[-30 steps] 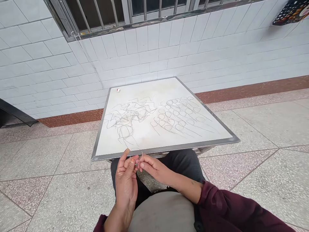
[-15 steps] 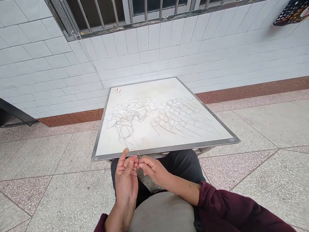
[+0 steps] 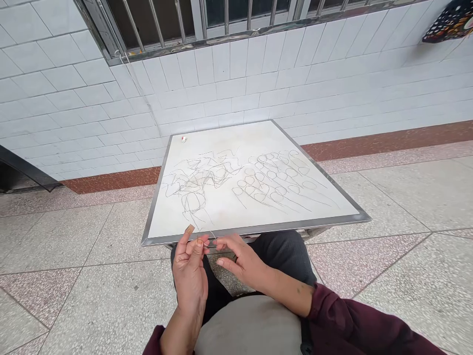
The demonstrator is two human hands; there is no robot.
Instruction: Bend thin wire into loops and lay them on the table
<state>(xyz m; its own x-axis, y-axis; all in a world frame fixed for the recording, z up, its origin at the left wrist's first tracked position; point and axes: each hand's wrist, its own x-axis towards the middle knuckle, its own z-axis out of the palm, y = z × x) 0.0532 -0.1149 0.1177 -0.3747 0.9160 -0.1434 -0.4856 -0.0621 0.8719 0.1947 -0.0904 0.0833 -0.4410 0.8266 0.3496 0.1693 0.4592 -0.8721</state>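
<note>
Tiled wall (image 3: 236, 88) behind, steel-framed white board (image 3: 229, 134) with looped thread patterns (image 3: 207, 180); left hand (image 3: 190, 276) pinching fine thread (image 3: 213, 235), right hand (image 3: 242, 261) half open; slack pinch risks slipped thread

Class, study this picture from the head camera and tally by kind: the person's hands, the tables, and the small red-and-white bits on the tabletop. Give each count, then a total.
Hands: 2 (left hand, right hand)
Tables: 1 (white table)
Small bits: 1 (red-and-white bit)
Total: 4

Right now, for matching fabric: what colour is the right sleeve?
The sleeve is dark maroon, clearest in the head view.
</note>
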